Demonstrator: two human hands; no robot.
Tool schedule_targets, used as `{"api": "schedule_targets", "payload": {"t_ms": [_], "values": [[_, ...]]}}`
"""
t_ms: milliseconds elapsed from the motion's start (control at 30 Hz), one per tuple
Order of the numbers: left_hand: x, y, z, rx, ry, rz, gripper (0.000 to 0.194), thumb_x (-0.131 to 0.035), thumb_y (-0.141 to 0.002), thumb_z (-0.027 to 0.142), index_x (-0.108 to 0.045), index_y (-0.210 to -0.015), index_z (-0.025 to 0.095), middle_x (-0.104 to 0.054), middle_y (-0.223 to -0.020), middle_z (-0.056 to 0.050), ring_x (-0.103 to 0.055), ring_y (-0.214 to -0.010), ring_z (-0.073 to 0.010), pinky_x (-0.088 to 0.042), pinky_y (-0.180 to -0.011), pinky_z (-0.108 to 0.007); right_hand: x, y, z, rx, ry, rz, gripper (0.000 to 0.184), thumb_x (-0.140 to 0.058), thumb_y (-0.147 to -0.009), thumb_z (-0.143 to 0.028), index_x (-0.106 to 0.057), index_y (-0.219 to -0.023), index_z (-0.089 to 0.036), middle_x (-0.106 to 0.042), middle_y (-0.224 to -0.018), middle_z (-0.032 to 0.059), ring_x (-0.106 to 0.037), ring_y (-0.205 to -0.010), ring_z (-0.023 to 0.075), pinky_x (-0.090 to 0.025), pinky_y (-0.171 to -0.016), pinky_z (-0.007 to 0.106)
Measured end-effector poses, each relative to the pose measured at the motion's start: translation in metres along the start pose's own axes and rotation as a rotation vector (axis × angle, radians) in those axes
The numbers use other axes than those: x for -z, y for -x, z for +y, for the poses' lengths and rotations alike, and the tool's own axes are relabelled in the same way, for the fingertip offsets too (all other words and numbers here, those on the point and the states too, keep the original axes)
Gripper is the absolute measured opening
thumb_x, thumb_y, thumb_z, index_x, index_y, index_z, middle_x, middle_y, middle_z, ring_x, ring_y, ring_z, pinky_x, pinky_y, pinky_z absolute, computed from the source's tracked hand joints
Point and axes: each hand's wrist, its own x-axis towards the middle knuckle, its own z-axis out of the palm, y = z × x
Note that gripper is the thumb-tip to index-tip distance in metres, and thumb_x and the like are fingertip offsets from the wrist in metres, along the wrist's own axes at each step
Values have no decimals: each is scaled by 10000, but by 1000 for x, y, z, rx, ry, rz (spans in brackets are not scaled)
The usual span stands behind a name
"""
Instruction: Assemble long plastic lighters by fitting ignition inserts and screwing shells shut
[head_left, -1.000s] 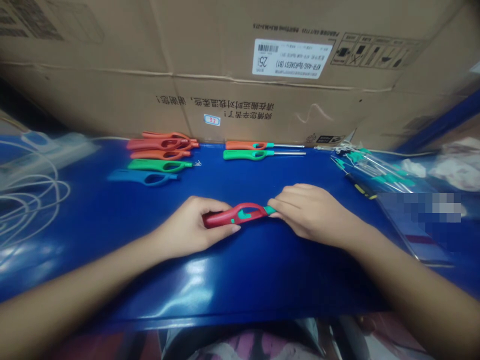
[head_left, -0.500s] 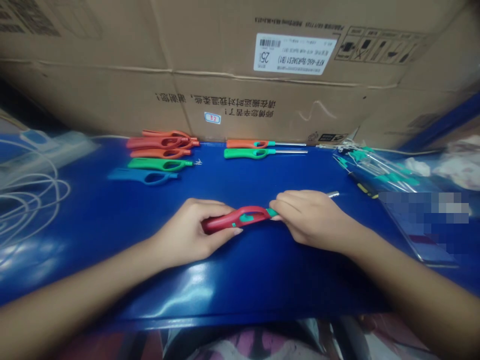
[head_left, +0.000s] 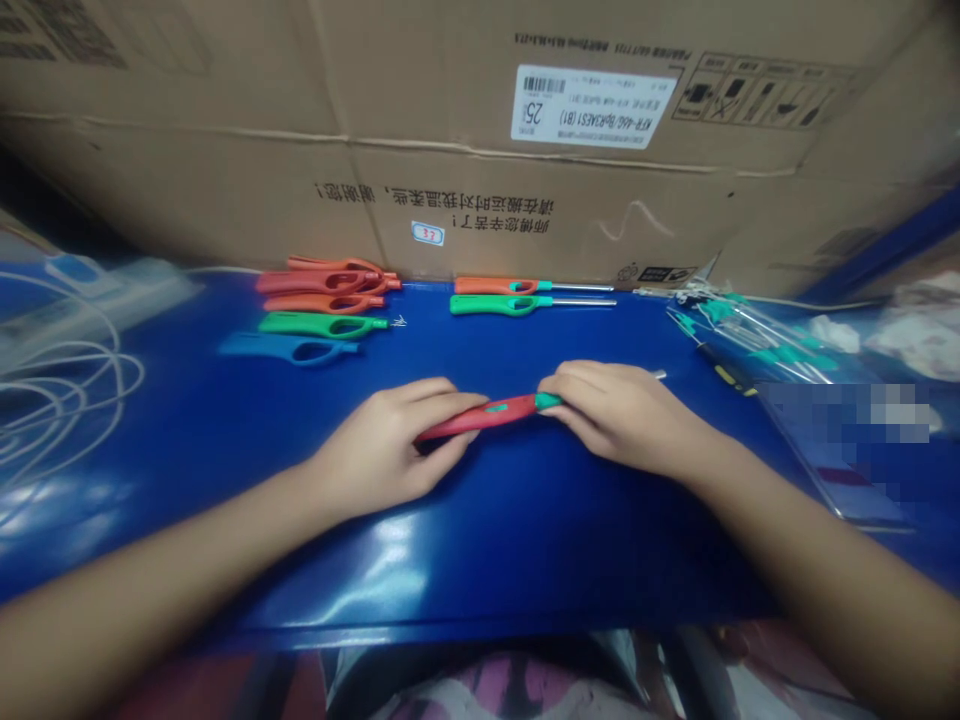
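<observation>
Red, slim plastic lighter handle looked light, stiff, slickish; left hand gripped rear, right hand silvery metal rod by green plastic collar. Seemed best spots imo.

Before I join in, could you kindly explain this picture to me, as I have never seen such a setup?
Of course. There is no machine: these are a person's bare hands, seen by a head-worn camera looking forward and down. The left hand holds a red handle; the right hand grips a metal rod with a teal collar at the handle's end. On the blue table lie loose coloured handles at left, two handles with rods at the back, and more teal-ended rods at right. Behind stands cardboard.
</observation>
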Motion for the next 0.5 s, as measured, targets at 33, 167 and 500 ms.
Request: {"api": "schedule_targets", "payload": {"t_ms": [33,167,500], "values": [[0,-1,-1,16,5,13,320,-618,-941,259,-676,-1242,167,-701,-1068,-68,-668,-883,-159,-515,-794,-251,1,0,3,-25,-10,-8,233,-472,-1028,-299,-648,-1055,-149,-686,-918,88,-640,-818,212,-464,-663,312],[3,-5,-2,104,46,13,368,-662,-920,360,-677,-1242,184,-702,-1069,-51,-665,-876,-161,-510,-817,-262,2,3,18,-91,-22,-15,238,-501,-1015,-309,-642,-1119,-148,-670,-1005,107,-643,-918,237,-501,-733,333],[5,-6,-1,216,62,-174,334,-542,-984,485,-650,-1111,195,-688,-976,-29,-638,-827,-181,-455,-727,-289,-5,9,36,14,-148,24,281,-472,-1038,-330,-669,-1126,-150,-682,-965,119,-634,-860,206,-522,-746,318]]}}
